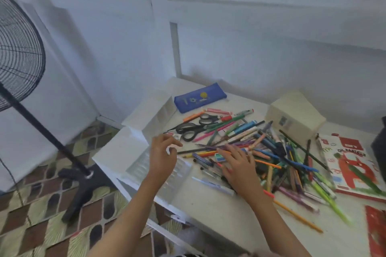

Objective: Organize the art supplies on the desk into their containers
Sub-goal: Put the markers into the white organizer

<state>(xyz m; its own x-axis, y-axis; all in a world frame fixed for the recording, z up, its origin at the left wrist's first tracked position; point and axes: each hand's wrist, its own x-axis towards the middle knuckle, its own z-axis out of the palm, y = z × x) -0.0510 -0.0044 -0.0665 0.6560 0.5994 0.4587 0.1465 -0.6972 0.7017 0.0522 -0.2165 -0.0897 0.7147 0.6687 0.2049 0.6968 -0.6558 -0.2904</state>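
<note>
A single wide-angle camera, worn on the person's head, is looking forward and down across the white desk (pixel 208 200), which is filling the lower right of the frame. It is sitting close enough that both forearms are rising from the bottom edge toward the centre. The view is tilting, with the wall (pixel 271 48) taking the upper half and the floor fan (pixel 18 52) bending along the left edge.

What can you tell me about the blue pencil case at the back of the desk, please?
The blue pencil case is a flat, soft-looking rectangular pouch with a yellow round emblem and small pale printed figures on its face. It lies flat and slanted near the wall, beside the white organizer, just behind the pile of pens. It looks closed; neither hand touches it.
</note>
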